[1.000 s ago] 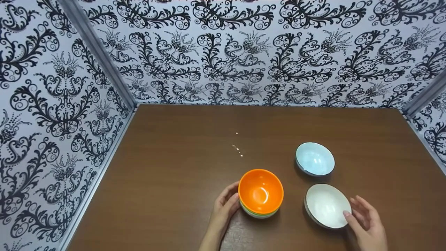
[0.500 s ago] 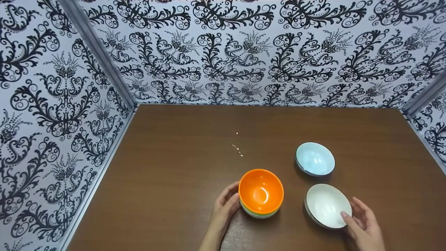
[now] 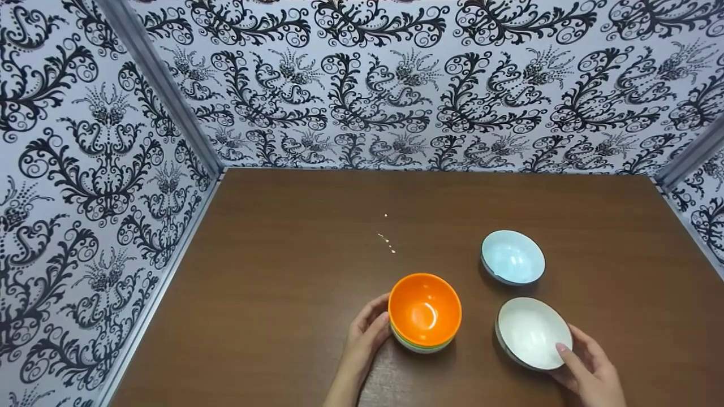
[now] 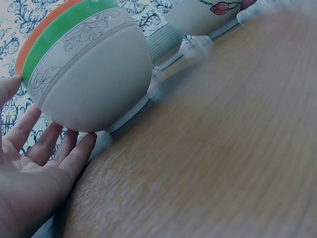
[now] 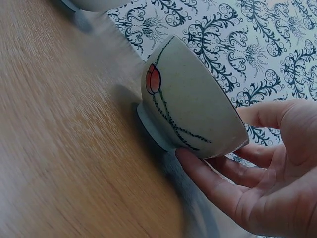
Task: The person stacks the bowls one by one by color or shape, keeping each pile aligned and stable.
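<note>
My left hand (image 3: 365, 336) curves around the left side of a stack of nested bowls. Topmost is an orange bowl (image 3: 424, 311); beneath it the left wrist view shows a green bowl (image 4: 54, 37) and a white bowl with a leaf pattern (image 4: 99, 82). The left fingertips touch the white bowl's side, and the thumb lies at the upper rims. To the right, my right hand (image 3: 594, 370) grips a white bowl with a red flower (image 3: 531, 333), thumb over its rim and fingers under its outer side. In the right wrist view that bowl's foot is near or on the table.
A light blue bowl (image 3: 513, 257) sits behind the flower bowl. Several small pale marks (image 3: 387, 241) lie on the brown table (image 3: 283, 254). Patterned walls (image 3: 384, 85) close off the back and sides.
My right hand has shifted slightly left, and its fingers have slipped further under the flower bowl. The left hand and the stack look unmoved.
</note>
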Tool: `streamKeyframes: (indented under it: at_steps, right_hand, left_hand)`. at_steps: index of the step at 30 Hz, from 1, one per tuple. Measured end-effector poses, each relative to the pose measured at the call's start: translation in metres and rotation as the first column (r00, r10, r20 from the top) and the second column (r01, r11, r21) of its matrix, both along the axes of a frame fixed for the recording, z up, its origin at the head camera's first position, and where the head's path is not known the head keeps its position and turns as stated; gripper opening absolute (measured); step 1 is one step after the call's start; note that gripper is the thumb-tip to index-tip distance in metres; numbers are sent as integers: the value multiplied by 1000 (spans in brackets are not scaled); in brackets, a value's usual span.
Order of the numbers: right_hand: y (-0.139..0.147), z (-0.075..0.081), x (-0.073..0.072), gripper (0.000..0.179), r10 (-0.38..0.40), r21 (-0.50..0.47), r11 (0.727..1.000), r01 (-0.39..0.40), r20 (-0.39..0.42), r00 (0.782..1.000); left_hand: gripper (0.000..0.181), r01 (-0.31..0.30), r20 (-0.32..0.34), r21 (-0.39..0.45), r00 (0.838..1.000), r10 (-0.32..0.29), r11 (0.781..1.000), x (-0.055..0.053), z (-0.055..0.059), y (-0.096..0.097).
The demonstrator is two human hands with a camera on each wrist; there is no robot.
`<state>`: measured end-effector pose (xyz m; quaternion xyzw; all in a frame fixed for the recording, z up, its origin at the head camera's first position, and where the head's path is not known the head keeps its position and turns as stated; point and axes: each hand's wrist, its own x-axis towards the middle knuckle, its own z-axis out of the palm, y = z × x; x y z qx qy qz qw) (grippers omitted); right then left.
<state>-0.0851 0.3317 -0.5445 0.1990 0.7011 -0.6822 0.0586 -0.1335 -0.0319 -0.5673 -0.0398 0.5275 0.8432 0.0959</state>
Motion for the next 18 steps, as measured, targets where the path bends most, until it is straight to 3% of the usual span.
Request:
streamKeyframes:
  at_steps: [7,18]
  right_hand:
    - [3,1,0,30,-7,-27,1000,8,44,999]
    - [9,-6,4,43,2,-100,995,-5,-35,999]
  left_hand:
    - [51,2,-6,-3,1000,-2,1000,0,-1,0]
    - [50,-3,-14,-12,1000,3,1000,0,-1,0]
